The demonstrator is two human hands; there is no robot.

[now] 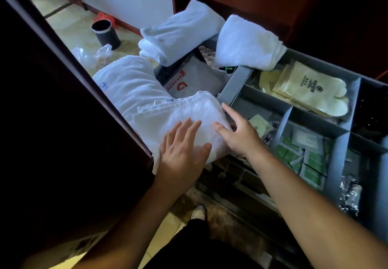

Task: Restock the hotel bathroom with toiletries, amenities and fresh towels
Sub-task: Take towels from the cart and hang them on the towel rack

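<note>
A folded white towel (184,111) with a waffled weave and a small sewn label at its 12 o'clock edge lies near the middle of the view. It sits on top of a bigger heap of white cloth (126,83) that runs off toward 10 o'clock, and its 3 o'clock edge is just beside the corner of a grey divided tray (235,88). Two more rolled white towels (180,31) lie at 12 o'clock, one resting on the tray's far corner. The tray holds cream packets (304,86) at 2 o'clock and green sachets (302,159) at 4 o'clock; their print is too small to read, and the tray is cut off at the 3 o'clock border. A dark wooden panel (52,121) blocks everything from 7 to 10 o'clock, and the near end of the towel is hidden beneath the hands. The left hand (181,149) lies palm down on the towel, fingers straight and slightly spread, thumb out toward 3 o'clock. The right hand (239,134) reaches to the towel's 3 o'clock edge, forefinger straight toward 11 o'clock and thumb stretched onto the cloth. Its other fingers are hidden behind the hand, so I cannot tell whether they curl under the towel.
</note>
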